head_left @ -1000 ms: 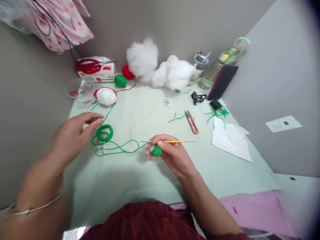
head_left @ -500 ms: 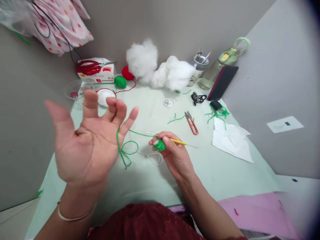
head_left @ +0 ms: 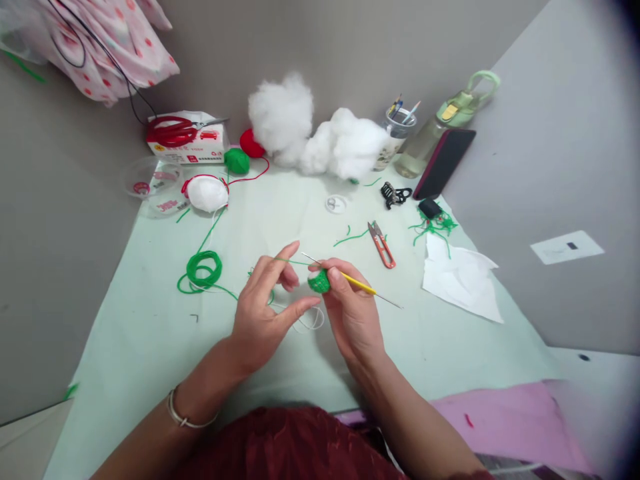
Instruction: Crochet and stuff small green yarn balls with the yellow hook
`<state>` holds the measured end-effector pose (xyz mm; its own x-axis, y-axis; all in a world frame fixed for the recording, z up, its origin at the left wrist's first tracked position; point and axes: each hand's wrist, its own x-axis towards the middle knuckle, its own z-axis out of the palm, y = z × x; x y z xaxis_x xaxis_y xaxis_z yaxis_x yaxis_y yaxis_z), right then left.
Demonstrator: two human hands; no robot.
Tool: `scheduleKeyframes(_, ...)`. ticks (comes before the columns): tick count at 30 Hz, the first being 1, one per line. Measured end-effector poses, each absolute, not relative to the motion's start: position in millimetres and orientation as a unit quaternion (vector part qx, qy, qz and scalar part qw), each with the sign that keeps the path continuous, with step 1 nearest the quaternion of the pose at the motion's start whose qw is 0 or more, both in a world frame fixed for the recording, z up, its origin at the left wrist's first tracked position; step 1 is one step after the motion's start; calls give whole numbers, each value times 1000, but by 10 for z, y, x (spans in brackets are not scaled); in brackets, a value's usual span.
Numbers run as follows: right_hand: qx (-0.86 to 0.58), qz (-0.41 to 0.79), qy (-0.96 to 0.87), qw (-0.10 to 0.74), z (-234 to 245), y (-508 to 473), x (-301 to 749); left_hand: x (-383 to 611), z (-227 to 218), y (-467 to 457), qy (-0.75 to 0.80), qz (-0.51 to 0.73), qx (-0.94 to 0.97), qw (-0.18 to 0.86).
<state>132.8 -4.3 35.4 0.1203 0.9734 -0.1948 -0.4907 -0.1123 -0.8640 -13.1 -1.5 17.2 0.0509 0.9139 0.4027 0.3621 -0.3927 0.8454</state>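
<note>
My right hand (head_left: 350, 313) is closed on a small green crocheted piece (head_left: 319, 281) and a yellow-handled crochet hook (head_left: 357, 283), whose metal tip points up to the left. My left hand (head_left: 267, 307) sits just left of the piece, fingers spread, with green yarn (head_left: 287, 261) running over the forefinger toward the piece. The thumb reaches toward the piece's underside. A loose coil of green yarn (head_left: 203, 268) lies on the pale green mat (head_left: 280, 220) further left, and a loop of white thread (head_left: 310, 323) lies under my hands.
At the back are white stuffing (head_left: 310, 137), red scissors (head_left: 173, 130) on a box, red and green yarn balls (head_left: 245, 152), a white ball (head_left: 207, 193), a pen cup (head_left: 395, 137), a bottle (head_left: 440, 130) and a phone (head_left: 445, 163). Orange snips (head_left: 383, 245) and white paper (head_left: 463, 277) lie right.
My left hand came down from its raised, palm-up pose and moved right to the crocheted piece, yarn over the forefinger. The right hand stayed in place, hook tilted slightly more.
</note>
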Motion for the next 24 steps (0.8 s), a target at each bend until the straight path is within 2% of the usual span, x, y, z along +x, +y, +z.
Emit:
scheduleKeyframes(4,-434,600,-281,610,336,-62,1296,-6,175,-123,487,540,606,322)
scheduleKeyframes(10,-427,606,-276,612,327,-82,1250,1,138,-125,477,563,604,302)
scheduleKeyframes(20,-463,537,-361,606,258,-174,1220,0,170,-131,488,515,668,227)
scheduleKeyframes(24,-487,489,-417,592,271,-177,1255,-3,190,-122,504,495,655,267)
